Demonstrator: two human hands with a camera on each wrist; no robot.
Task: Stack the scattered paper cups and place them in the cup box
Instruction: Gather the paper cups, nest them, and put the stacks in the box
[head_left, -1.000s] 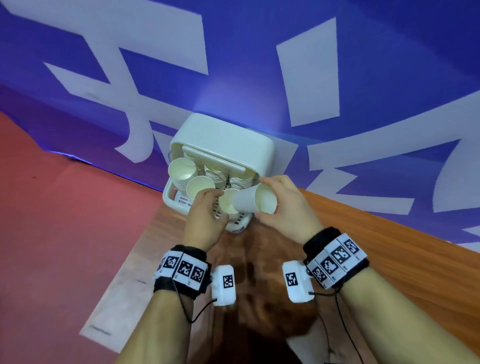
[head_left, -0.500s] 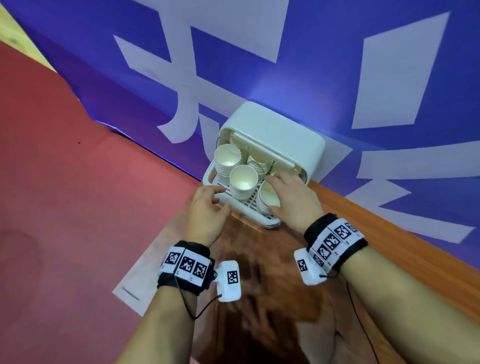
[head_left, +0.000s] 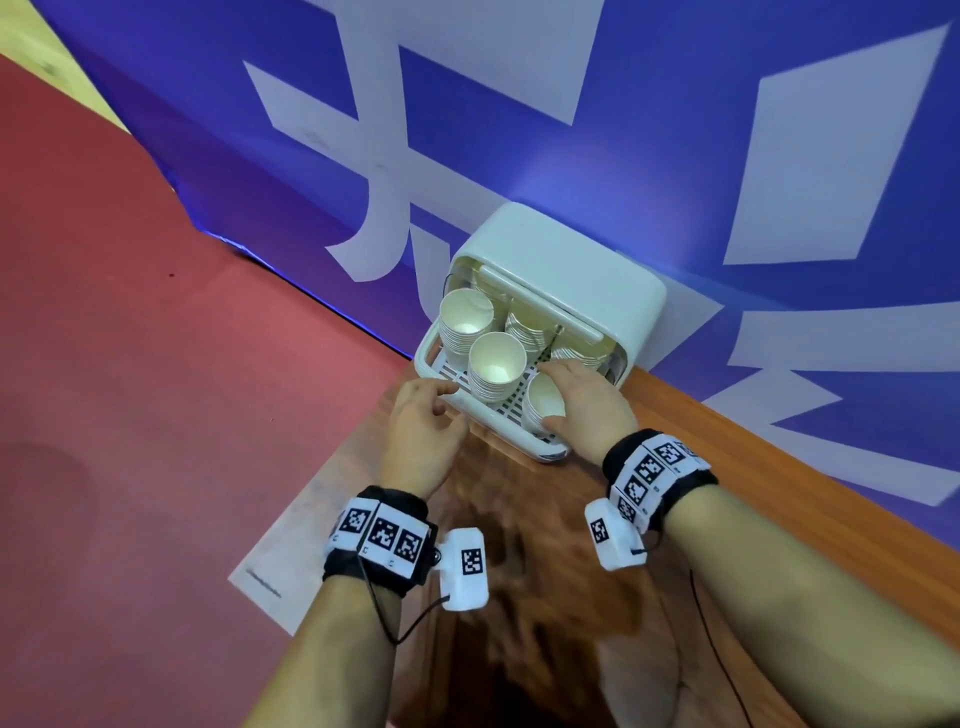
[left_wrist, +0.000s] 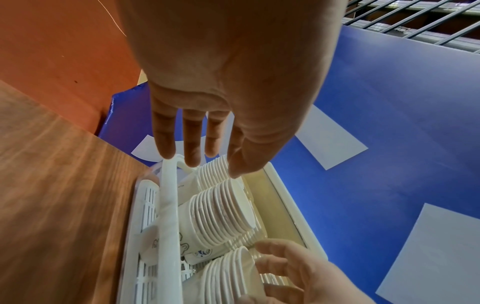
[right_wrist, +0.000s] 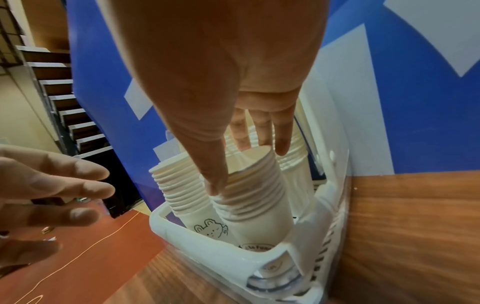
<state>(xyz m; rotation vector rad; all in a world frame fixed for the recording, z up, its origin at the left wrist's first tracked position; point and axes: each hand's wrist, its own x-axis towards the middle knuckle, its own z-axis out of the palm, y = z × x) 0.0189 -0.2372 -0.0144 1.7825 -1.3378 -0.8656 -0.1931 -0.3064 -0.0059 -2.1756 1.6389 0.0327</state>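
Observation:
The white cup box stands against the blue wall with its slotted tray pulled out. Several stacks of white paper cups stand upright in the tray, among them a back-left stack and a middle stack. My right hand grips the top of the front-right stack, thumb on its near side and fingers over the far rim. My left hand hovers with straight fingers at the tray's left front rim, holding nothing.
The box sits at the far corner of a wooden table; a red floor lies to the left below it. The blue wall with white shapes is right behind the box. The neighbouring stack carries a bear drawing.
A second ago my right hand held a single cup on its side above the tray; that cup now sits on the front-right stack. My left hand has let go of the stack and drawn back to the tray's rim.

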